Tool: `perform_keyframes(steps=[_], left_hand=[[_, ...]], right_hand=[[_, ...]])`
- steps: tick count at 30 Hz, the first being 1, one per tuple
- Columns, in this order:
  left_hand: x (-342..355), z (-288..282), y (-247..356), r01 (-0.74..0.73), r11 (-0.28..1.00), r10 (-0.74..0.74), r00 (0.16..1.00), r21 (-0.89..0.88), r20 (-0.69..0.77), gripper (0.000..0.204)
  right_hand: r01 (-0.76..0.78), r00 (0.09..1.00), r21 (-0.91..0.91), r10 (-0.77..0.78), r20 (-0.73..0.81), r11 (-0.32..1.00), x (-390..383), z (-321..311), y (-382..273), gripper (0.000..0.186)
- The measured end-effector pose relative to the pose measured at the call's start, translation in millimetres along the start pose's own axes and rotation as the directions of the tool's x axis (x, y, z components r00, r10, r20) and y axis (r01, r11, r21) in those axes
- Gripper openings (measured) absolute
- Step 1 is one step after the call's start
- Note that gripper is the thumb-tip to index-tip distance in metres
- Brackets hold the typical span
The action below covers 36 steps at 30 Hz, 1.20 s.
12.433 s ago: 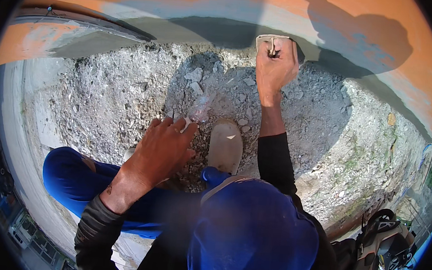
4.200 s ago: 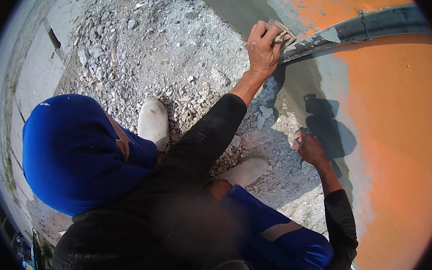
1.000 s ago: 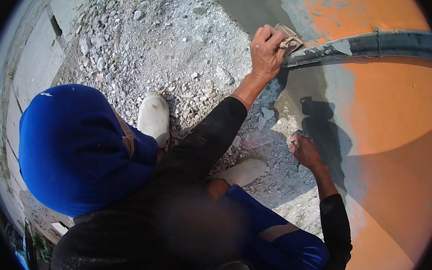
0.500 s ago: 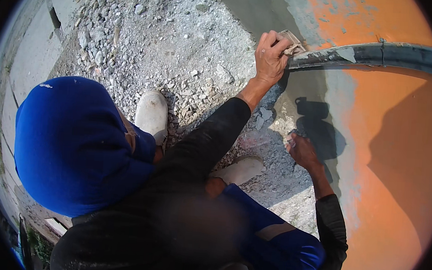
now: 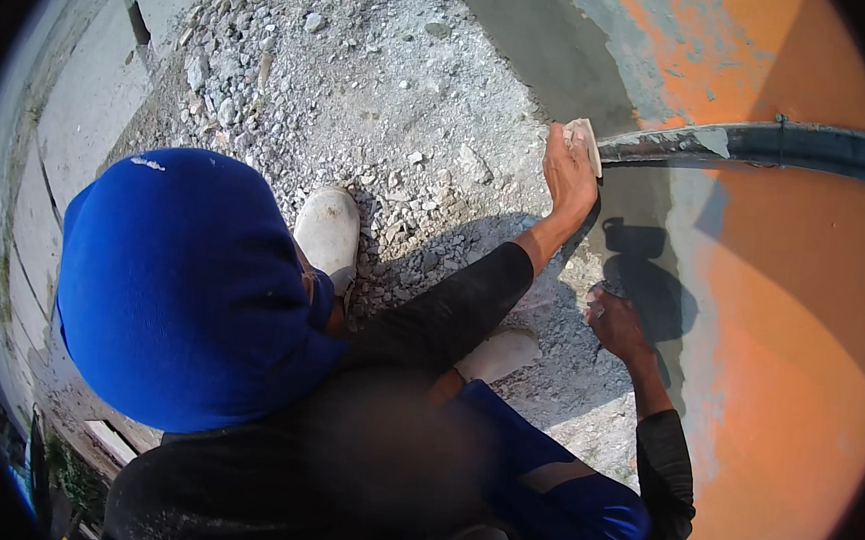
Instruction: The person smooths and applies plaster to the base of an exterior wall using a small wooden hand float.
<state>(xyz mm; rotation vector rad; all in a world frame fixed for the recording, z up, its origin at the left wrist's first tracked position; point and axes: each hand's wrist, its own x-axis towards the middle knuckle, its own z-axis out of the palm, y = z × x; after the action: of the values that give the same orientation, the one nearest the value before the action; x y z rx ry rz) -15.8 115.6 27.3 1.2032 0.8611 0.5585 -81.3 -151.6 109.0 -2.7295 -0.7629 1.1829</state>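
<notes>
My left hand (image 5: 571, 184) is closed on a pale beige pad (image 5: 587, 145), perhaps a sponge or folded cloth. It presses the pad near the foot of the wall, where a dark pipe (image 5: 682, 142) meets fresh grey mortar (image 5: 567, 64). My right hand (image 5: 621, 328) hangs lower, close to the wall's base, over gravel and in shade. Its fingers are curled together, and whatever they may hold is too small to make out. Beside it, shadows fall on the damp grey band (image 5: 647, 210) of the wall.
An orange wall (image 5: 785, 395) rises on the right, patched with grey. Loose gravel (image 5: 296, 70) covers the ground, bordered at left by concrete slabs (image 5: 89, 95). My blue-clad knees (image 5: 190, 293) and pale shoes (image 5: 329, 228) take up the near side.
The whole view has shifted slightly. My left hand has turned and moved a little nearer with the pad, now showing its flat edge. My right hand has moved slightly, its fingers still curled.
</notes>
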Motion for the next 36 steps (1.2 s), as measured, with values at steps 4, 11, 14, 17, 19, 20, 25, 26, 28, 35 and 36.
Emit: perform_keyframes(steps=[4, 11, 14, 17, 19, 20, 25, 26, 28, 35, 36], left_hand=[[35, 6, -10, 0.154, 0.986, -0.165, 0.962, -0.063, -0.22, 0.017], [107, 3, -10, 0.194, 0.978, -0.143, 0.889, 0.075, -0.434, 0.019], [62, 10, -16, 0.236, 0.968, -0.199, 0.924, 0.079, -0.326, 0.022], [60, 14, -9, 0.246, 0.967, -0.218, 0.93, 0.06, -0.296, 0.024], [101, 9, 0, 0.174, 0.981, -0.126, 0.907, 0.083, -0.403, 0.024], [123, 1, 2, 0.133, 0.987, -0.077, 0.881, 0.088, -0.467, 0.023], [114, -1, 6, 0.082, 0.992, -0.043, 0.933, 0.093, -0.358, 0.019], [98, 1, -2, 0.048, 0.993, -0.008, 0.936, 0.104, -0.352, 0.018], [53, 6, -14, -0.015, 0.997, 0.038, 0.949, 0.075, -0.312, 0.021], [103, 2, 19, -0.047, 0.987, 0.101, 0.927, 0.155, -0.36, 0.021], [109, -2, 16, -0.08, 0.984, 0.132, 0.93, 0.161, -0.342, 0.021]], right_hand=[[-0.022, 1.0, -0.053, 0.022, 0.005, 0.998, -7, -7, -16, 0.028], [-0.05, 0.999, 0.019, 0.05, -0.012, 0.999, -29, 6, -17, 0.03], [0.0, 1.0, 0.045, -0.001, 0.023, 0.999, -28, 9, -18, 0.03], [-0.033, 0.999, 0.081, 0.029, 0.042, 0.996, -26, 3, -17, 0.027], [-0.037, 0.998, 0.035, 0.039, -0.045, 0.999, -21, -7, -24, 0.025], [-0.032, 0.998, 0.04, 0.034, -0.045, 0.999, -14, -11, -31, 0.025], [-0.093, 0.994, 0.109, 0.098, -0.046, 0.99, -31, -7, -24, 0.026], [-0.069, 0.996, 0.109, 0.074, -0.051, 0.992, -28, 0, -23, 0.026], [0.07, 0.997, 0.031, -0.068, -0.046, 0.997, -22, 16, -12, 0.026], [-0.122, 0.992, 0.11, 0.123, -0.001, 0.986, -24, -13, -37, 0.028], [-0.128, 0.992, 0.097, 0.127, 0.009, 0.987, -20, -17, -39, 0.028]])
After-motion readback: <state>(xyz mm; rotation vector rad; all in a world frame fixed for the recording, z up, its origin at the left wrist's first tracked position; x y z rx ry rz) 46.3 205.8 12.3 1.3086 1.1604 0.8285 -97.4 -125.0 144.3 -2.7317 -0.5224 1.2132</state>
